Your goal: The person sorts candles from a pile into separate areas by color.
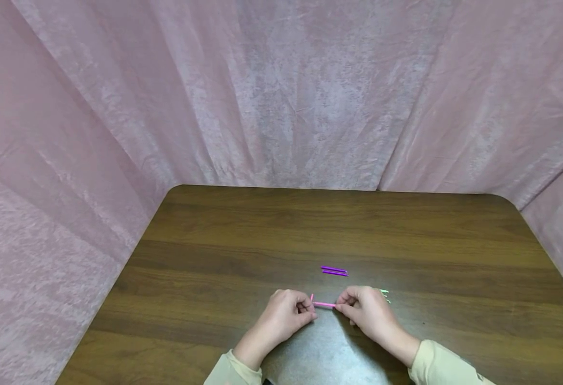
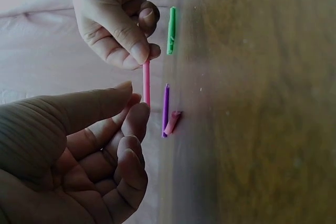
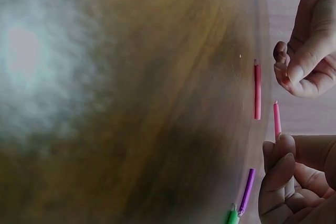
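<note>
Between finger and thumb my right hand [image 1: 365, 313] pinches one end of a thin pink candle [image 1: 324, 305]. The candle points toward my left hand [image 1: 288, 313], its narrow tip bare in the right wrist view. My left hand's loosely bent fingers lie close to that tip, with a small gap showing there and nothing held. A second pink candle [image 3: 257, 93] lies on the table just beyond the left hand, which partly covers it in the head view. Two purple candles [image 1: 334, 271] lie side by side farther back. Green candles [image 1: 384, 292] lie beyond my right hand, mostly hidden by it.
The brown wood-grain table [image 1: 214, 256] has rounded far corners. Pink velvety curtains [image 1: 300, 96] hang behind it and at both sides. A bright glare patch [image 1: 329, 347] shines on the tabletop between my forearms.
</note>
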Motion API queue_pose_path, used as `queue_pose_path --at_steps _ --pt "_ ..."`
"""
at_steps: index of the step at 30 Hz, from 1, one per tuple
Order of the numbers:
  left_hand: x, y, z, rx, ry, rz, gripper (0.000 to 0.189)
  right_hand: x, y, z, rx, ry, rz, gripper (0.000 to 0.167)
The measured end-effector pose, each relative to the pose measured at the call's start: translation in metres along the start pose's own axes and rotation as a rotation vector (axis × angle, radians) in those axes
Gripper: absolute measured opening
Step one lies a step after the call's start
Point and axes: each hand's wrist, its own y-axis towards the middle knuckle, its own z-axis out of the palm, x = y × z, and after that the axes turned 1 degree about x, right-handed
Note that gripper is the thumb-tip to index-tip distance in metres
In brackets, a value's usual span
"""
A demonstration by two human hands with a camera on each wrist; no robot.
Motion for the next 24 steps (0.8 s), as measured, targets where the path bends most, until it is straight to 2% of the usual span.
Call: queue_pose_path --at_steps 17,24 --pt "-0.001 -0.011 0.000 -0.017 0.015 -0.011 0.017 0.008 0.017 0.009 -0.013 -0.014 -0.003 0.013" --pt "-0.002 -0.012 -0.001 -0.037 0.065 -0.020 0.019 0.010 0.022 0.015 -0.014 -0.021 -0.015 0.016"
